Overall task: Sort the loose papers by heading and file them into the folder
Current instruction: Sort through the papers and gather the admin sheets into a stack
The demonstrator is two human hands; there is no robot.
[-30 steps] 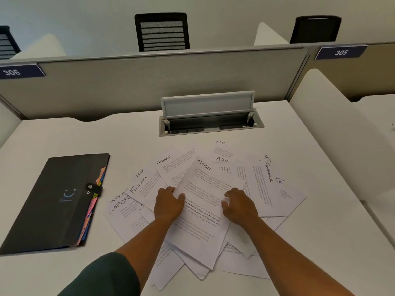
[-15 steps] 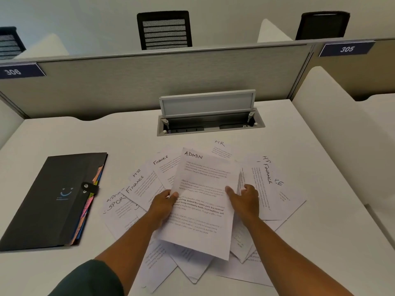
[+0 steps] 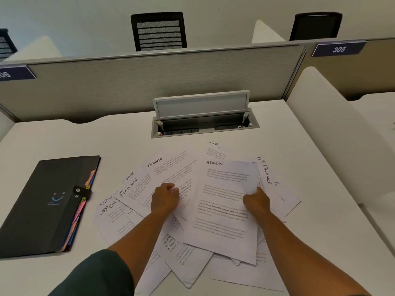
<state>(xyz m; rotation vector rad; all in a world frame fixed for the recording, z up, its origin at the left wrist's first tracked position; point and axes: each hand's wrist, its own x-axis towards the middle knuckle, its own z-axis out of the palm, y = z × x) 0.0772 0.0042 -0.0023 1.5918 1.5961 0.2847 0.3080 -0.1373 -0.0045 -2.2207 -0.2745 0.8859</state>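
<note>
Black folder [image 3: 42,206], multicolour tabs [image 3: 80,208]; white papers [image 3: 224,210], blk handwriting.

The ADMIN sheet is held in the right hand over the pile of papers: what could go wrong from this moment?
1. The right hand pinches the ADMIN sheet by one edge only, so it may bend or slip.
2. The left hand rests on overlapping sheets, and a second page may drag along.
3. Several headings in the pile, such as the HR one, are partly covered, so a page may be misfiled in the folder.
</note>
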